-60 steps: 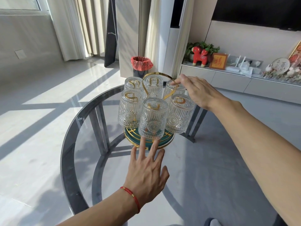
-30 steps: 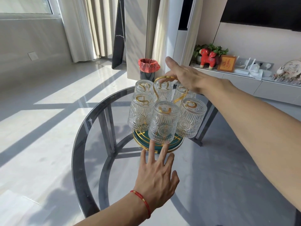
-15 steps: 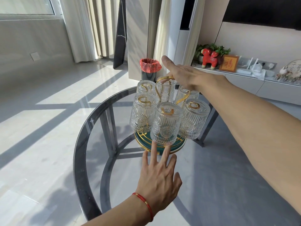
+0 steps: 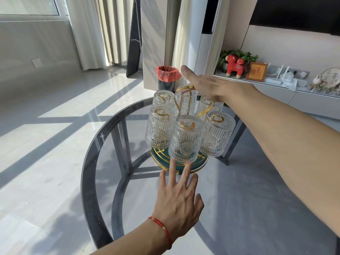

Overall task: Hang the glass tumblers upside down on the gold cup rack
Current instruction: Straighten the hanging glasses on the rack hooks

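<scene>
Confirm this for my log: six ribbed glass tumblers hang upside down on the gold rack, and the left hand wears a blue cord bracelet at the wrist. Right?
Not quite. The head view shows the cord bracelet on the left hand is red, not blue. The rest holds: six ribbed glass tumblers hang upside down on the gold rack.

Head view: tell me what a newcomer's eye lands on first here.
The cluster of ribbed clear glass tumblers hanging upside down on the gold wire cup rack draws the eye, at the middle of the round smoked-glass table. Next come the two bare hands: the left hand flat before the rack's green base, fingertips at the nearest tumbler's rim, and the right hand open at the rack's top loop. Behind stands a bin with a red liner.
</scene>
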